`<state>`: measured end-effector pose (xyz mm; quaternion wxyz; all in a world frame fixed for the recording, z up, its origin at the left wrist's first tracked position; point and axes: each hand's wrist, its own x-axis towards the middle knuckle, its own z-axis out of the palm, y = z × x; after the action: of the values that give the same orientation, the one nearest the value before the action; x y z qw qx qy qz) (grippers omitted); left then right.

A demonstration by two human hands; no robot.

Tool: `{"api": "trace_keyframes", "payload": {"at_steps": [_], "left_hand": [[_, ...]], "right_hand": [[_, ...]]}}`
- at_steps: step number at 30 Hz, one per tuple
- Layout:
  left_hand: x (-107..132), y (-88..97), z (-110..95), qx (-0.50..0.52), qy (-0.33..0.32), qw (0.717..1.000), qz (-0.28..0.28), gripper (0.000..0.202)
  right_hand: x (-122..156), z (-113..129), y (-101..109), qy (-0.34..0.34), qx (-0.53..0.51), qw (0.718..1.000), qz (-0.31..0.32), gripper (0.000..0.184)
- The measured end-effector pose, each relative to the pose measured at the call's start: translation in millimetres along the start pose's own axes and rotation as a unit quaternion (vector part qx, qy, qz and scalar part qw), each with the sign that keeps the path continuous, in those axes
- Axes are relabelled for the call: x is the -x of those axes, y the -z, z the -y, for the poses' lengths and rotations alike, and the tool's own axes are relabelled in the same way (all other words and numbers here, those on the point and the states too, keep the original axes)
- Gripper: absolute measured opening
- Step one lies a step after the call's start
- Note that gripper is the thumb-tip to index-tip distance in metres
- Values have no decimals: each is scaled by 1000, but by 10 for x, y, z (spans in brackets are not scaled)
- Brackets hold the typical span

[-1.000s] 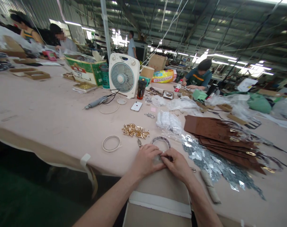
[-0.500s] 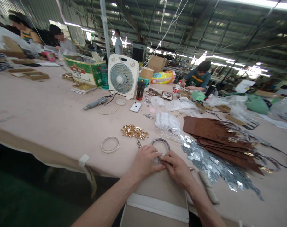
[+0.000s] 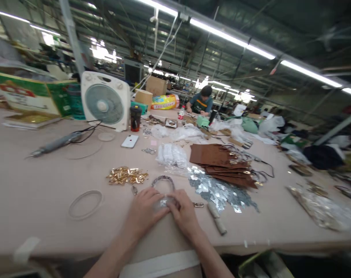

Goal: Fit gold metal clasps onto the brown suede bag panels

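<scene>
Lying far left, power tool: we see its tip pointing left, with a dark cord at its rear.
Pale coil: we find it on the tabletop, well apart from the hands.
White fan: we see it farther left in view than half a second ago, since the head camera has turned rightward.
Gold hardware: we see a loose heap beyond the hands, a white phone farther back.
Left hand: fingers side by side and bent, thumb reaching toward the right hand; we cannot tell whether they pinch anything.
Loop: we see its dark arch beyond the hands, its near ends hidden by the fingers.
Panel: we see it beneath both hands, a pale strip across its nearer part.
Right hand: fingers curled and drawn together, thumb near the forefinger; what they pinch, we cannot tell. Both hands keep their place at the loop, so we judge that only the viewpoint changed and the handwork continues.
Metal clasp: we see it just beside the right hand.
Silver plates: we see them spread in front of stacked brown pieces.
</scene>
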<state>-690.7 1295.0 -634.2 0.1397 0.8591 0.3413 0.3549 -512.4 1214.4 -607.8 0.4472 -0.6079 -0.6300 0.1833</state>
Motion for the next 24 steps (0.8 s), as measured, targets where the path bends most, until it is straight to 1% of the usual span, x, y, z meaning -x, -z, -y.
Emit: {"api": "trace_keyframes", "payload": {"at_steps": [3, 5, 6, 8, 10, 12, 13, 15, 18, 21, 24], "left_hand": [[-37, -101, 102, -11, -32, 999, -7, 38], [-55, -147, 149, -16, -46, 999, -11, 41], [-60, -159, 160, -19, -50, 999, -11, 42], [-63, -168, 166, -25, -53, 998, -11, 42], [-65, -167, 160, -30, -51, 998, -12, 42], [-70, -165, 155, -30, -50, 998, -16, 42], [-73, -164, 153, -29, -50, 998, -18, 42], [-77, -159, 148, -27, -51, 998, -19, 41], [-73, -144, 137, -24, -49, 998, -18, 41], [-55, -128, 136, -14, -46, 999, -15, 41], [-26, -103, 145, 10, -42, 998, -37, 42]], "right_hand": [[84, -14, 143, 24, -36, 997, -66, 24], [137, -78, 352, 21, -44, 989, -141, 22], [163, -142, 490, 6, -43, 982, -186, 24], [219, -348, 808, -46, -33, 963, -264, 31], [283, -636, 1134, -109, -5, 943, -313, 39], [359, -947, 1411, -154, 39, 933, -322, 43], [398, -1091, 1518, -166, 63, 933, -312, 45], [466, -1324, 1659, -165, 112, 940, -277, 45], [512, -1511, 1714, -141, 185, 945, -229, 41], [493, -1553, 1679, -131, 242, 938, -209, 37], [466, -1558, 1650, -131, 258, 936, -200, 37]]}}
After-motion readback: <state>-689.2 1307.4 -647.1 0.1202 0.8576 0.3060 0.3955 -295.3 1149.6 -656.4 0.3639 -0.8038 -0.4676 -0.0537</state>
